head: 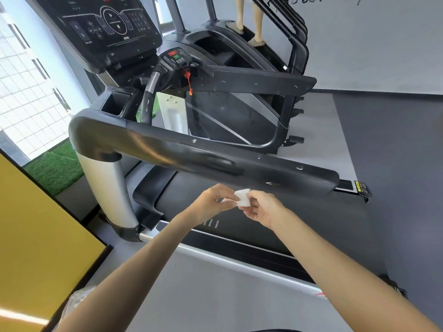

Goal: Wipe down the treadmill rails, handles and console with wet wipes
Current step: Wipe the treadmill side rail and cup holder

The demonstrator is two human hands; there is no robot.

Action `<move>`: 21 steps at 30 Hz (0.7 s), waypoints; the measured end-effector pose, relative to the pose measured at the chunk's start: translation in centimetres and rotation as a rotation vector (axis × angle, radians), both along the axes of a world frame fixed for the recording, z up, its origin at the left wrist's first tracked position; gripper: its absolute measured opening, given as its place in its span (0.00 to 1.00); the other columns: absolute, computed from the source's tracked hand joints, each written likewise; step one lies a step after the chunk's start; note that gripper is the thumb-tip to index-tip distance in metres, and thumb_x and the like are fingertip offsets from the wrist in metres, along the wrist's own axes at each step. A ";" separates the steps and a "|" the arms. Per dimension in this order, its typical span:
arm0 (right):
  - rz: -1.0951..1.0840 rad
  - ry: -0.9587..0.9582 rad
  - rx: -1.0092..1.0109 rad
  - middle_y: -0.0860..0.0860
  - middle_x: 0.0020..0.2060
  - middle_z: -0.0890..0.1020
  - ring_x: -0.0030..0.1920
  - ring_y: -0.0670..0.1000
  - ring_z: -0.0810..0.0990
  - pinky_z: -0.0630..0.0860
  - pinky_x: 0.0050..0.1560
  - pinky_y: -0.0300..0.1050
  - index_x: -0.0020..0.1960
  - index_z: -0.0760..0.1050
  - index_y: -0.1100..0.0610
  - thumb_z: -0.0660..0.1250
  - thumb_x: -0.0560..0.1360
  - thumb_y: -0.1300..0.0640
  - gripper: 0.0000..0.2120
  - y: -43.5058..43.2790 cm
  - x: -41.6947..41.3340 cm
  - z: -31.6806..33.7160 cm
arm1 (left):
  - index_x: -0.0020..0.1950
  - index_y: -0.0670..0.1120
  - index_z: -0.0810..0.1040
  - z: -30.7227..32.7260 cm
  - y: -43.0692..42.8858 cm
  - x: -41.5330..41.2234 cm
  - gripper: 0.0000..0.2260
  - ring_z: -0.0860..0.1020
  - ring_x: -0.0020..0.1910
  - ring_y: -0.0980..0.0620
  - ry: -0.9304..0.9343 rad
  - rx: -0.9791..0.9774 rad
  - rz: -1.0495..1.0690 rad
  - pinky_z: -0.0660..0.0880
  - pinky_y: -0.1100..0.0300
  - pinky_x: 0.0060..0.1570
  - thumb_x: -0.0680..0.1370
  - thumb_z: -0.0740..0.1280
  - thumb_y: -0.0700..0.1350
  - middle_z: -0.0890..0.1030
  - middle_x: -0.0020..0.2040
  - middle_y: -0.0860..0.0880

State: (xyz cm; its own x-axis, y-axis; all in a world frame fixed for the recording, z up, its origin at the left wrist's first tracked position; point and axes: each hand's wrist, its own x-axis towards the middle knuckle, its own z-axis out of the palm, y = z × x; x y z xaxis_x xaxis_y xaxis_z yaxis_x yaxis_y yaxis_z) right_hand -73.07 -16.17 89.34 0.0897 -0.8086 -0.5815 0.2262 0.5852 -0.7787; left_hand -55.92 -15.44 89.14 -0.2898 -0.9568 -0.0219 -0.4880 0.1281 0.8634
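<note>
No word or number can be read with certainty. Far above the fingers (254, 196), the console (107, 22) carries red letters at its top edge and small white print, both too blurred to read. Right of the fingers, a yellow label (358, 185) has print that is too small. Far up and right, dark handwriting on the wall (359, 44) is cut off.

Folded white wipe (242, 198) just below black rail (203, 152).
</note>
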 end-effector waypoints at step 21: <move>0.059 0.049 -0.155 0.58 0.45 0.79 0.43 0.54 0.79 0.76 0.38 0.45 0.43 0.74 0.60 0.56 0.74 0.75 0.13 0.8 -1.7 -1.1 | 0.48 0.42 0.79 -0.3 0.8 -1.3 0.07 0.79 0.43 0.48 0.605 0.542 0.267 0.76 0.61 0.34 0.78 0.63 0.33 0.82 0.45 0.44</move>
